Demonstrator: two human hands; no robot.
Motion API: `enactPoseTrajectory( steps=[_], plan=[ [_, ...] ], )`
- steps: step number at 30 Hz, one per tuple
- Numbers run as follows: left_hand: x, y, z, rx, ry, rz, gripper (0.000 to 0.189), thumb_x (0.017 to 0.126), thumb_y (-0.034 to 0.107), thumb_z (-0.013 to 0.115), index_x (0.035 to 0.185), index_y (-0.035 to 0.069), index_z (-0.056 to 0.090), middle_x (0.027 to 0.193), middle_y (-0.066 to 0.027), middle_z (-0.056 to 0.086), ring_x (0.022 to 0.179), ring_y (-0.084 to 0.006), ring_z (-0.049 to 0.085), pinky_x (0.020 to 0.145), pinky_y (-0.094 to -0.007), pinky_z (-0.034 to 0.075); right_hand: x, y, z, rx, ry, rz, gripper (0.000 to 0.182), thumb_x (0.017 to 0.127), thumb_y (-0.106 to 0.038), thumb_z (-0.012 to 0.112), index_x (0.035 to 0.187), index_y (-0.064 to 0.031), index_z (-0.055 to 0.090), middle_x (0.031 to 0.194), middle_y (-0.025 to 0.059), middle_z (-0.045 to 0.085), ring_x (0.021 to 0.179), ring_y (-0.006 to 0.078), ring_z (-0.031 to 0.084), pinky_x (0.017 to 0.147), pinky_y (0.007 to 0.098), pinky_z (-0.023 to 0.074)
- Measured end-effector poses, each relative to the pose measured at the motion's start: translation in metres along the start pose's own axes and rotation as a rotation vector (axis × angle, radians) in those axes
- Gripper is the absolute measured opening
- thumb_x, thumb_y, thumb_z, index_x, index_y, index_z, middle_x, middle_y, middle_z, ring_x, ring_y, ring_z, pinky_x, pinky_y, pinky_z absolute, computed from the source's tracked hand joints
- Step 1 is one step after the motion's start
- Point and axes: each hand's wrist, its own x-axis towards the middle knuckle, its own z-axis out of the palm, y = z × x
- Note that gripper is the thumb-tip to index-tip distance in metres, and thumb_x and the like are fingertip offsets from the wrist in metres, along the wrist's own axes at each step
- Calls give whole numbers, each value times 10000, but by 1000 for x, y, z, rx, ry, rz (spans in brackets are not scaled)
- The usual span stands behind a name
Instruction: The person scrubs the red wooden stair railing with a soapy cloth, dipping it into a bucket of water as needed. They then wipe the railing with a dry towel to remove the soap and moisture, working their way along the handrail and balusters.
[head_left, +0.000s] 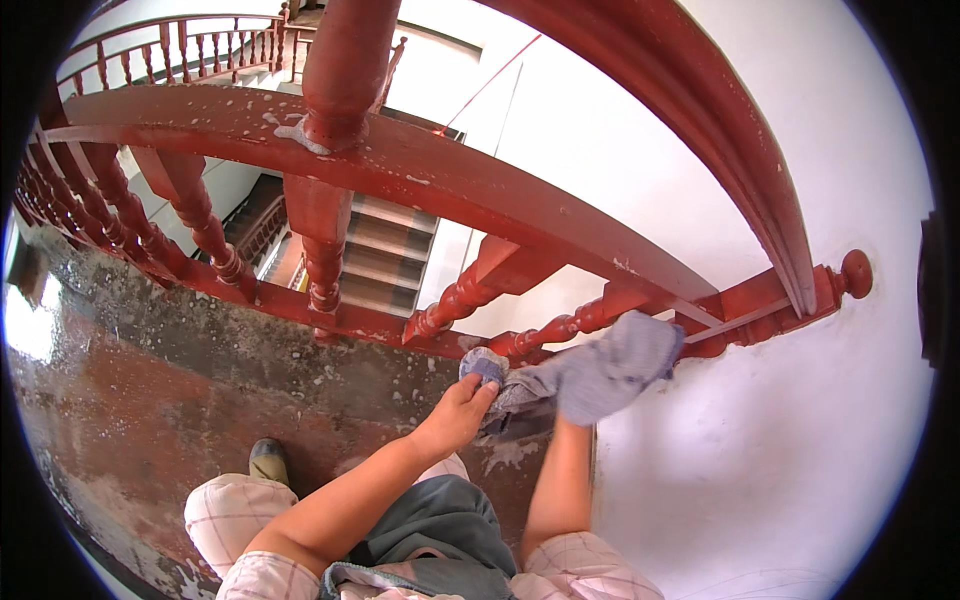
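A wet grey cloth stretches between my two hands, in front of the red wooden balusters near the wall. My left hand grips the cloth's bunched left end, thumb on top. The cloth covers my right hand, so its fingers are hidden; only the wrist and forearm show below. Just beyond the cloth are a turned baluster and the red lower rail. Above them runs a red middle rail with white suds spots, and suds lie round the foot of a thick turned post.
The curved top handrail meets a wall post with a round knob. A white wall stands at my right. The dark red floor is wet with suds. Beyond the railing, stairs lead down. My boot is at lower left.
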Motion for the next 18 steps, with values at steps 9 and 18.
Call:
enactPoseTrajectory(
  steps=[9,18],
  plan=[
    [5,4,0,-31,76,78,341,971,237,472,1123,-65,525,986,-72,582,917,-123,499,810,-255,411,8,-4,-31,117,-480,141,523,770,-231,688,1210,-13,506,1220,136,520,1156,270,482,976,397,384],
    [-19,29,10,-229,-59,175,255,984,175,462,1169,11,526,1016,-6,589,904,-73,507,792,-219,417,70,-4,-7,-625,-187,-136,552,832,-431,562,1214,-42,477,1145,129,533,1056,274,526,949,366,408]
  ],
)
